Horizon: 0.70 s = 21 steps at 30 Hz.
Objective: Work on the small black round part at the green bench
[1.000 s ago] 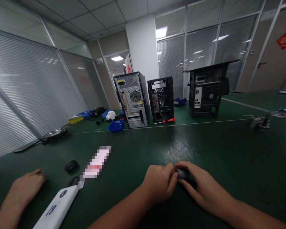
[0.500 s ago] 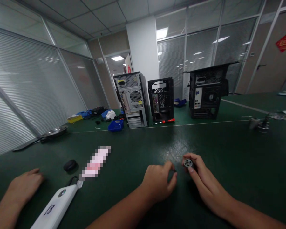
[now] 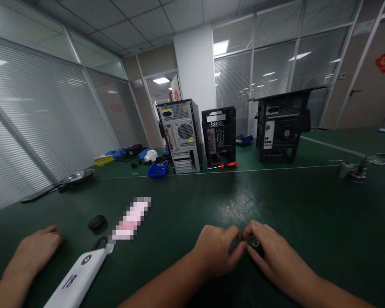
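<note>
My right hand (image 3: 272, 250) has its fingers curled round a small round metal part (image 3: 253, 241), whose face has holes in it. The fingers cover most of that part, so its full shape is hidden. My left hand (image 3: 216, 250) comes up against it from the left, thumb and forefinger pinched together at the part's edge. Whatever lies between those fingertips is too small and too covered to name. Both hands are low over the green table (image 3: 179, 205).
Another person's hand (image 3: 38, 248) rests at the far left, near a black round object (image 3: 97, 222) and a white power bank (image 3: 77, 278) marked 18. Computer cases (image 3: 182, 137) stand at the back, with a red screwdriver (image 3: 229, 164) and blue tray (image 3: 158, 170). Metal parts (image 3: 353, 171) lie at right.
My left hand has moved right and my right hand lower, so their fingertips now meet at the round part. A small dark thing seen earlier in my left fingertips is now hidden.
</note>
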Each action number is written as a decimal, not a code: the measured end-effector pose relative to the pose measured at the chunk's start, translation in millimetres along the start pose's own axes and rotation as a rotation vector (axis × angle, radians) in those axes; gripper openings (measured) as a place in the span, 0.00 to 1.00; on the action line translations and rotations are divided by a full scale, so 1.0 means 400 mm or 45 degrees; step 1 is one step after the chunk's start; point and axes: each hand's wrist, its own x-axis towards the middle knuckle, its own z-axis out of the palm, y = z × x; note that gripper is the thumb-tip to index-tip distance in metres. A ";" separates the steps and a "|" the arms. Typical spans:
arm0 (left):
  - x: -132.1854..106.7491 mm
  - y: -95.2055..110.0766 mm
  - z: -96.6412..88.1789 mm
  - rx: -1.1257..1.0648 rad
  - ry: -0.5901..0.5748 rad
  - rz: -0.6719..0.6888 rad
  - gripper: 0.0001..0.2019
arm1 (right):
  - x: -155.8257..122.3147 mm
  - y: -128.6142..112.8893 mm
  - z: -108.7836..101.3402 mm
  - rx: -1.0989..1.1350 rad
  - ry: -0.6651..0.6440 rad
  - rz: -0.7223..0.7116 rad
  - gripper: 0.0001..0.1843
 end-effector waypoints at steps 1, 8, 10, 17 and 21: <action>0.000 0.000 -0.002 -0.018 0.008 -0.011 0.10 | 0.001 -0.002 -0.001 0.008 0.001 0.014 0.09; -0.002 0.008 -0.020 -0.064 0.026 0.001 0.11 | 0.017 -0.027 -0.075 -0.112 0.051 0.014 0.25; -0.003 0.010 -0.021 -0.028 -0.002 -0.005 0.11 | 0.009 0.026 -0.119 -0.131 0.063 0.115 0.28; -0.005 0.011 -0.015 -0.001 -0.020 -0.018 0.10 | -0.133 0.515 -0.294 -0.218 0.212 0.722 0.23; -0.002 0.012 -0.016 0.011 -0.027 -0.047 0.10 | -0.209 0.747 -0.358 -0.296 0.338 0.860 0.21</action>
